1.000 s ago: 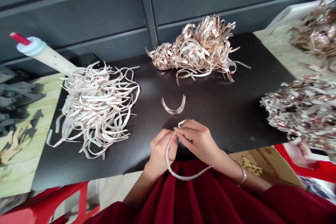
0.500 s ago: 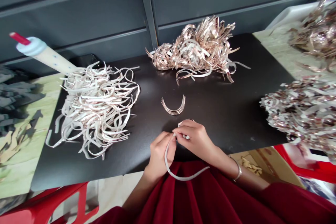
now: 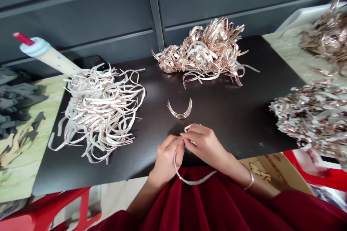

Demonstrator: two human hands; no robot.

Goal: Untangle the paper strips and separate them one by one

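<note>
Near the front edge of the black table, my left hand [image 3: 168, 156] and my right hand [image 3: 202, 144] meet with fingertips pinched together. Between them is one end of a thin whitish curved strip [image 3: 193, 182], whose free end loops down over my lap. A short bit of strip [image 3: 187, 129] pokes out behind my right fingers; what it belongs to is hidden. Just beyond my hands a few shiny rose-gold curved strips [image 3: 181, 115] lie nested in a U shape. A loose pile of whitish strips [image 3: 105, 104] is at the left, and a heap of rose-gold strips [image 3: 200, 52] at the back.
A big bundle of white and rose-gold pieces [image 3: 311, 112] hangs over the table's right edge. A tall cup with a red straw [image 3: 58, 57] and a dark phone [image 3: 89, 62] are at the back left. Red stools [image 3: 29, 216] stand below, beside a cardboard box [image 3: 282, 171].
Both hands stay pinched together on the strip. The strip's hanging loop has turned slightly and shifted a little to the right; the view has moved slightly.
</note>
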